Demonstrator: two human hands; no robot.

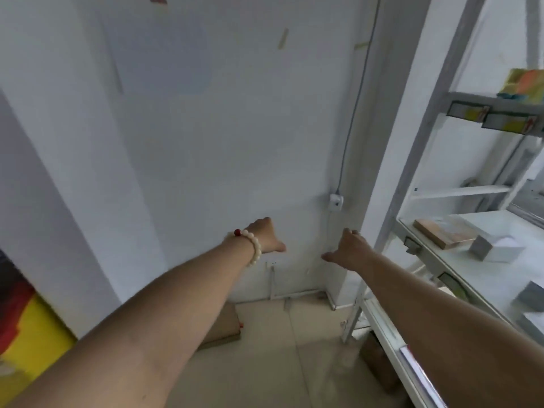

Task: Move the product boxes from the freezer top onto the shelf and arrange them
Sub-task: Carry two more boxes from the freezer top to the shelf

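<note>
Both my arms reach out toward a white wall. My left hand (pixel 266 235), with a bead bracelet at the wrist, holds nothing; its thumb sticks out to the right. My right hand (pixel 348 248) is likewise empty, thumb pointing left, close to the corner post of the white metal shelf (pixel 418 240) on the right. On the middle shelf board lie a flat tan box (pixel 444 235), a grey-and-white box (pixel 494 248) and a grey box (pixel 532 295). A colourful box (pixel 527 82) sits on the upper board. The freezer top is out of view.
A small white junction box (pixel 336 201) with a cable is mounted on the wall near the shelf post. Flat cardboard (pixel 223 325) lies on the tiled floor under my left arm. A red, black and yellow object (pixel 26 319) stands at the far left.
</note>
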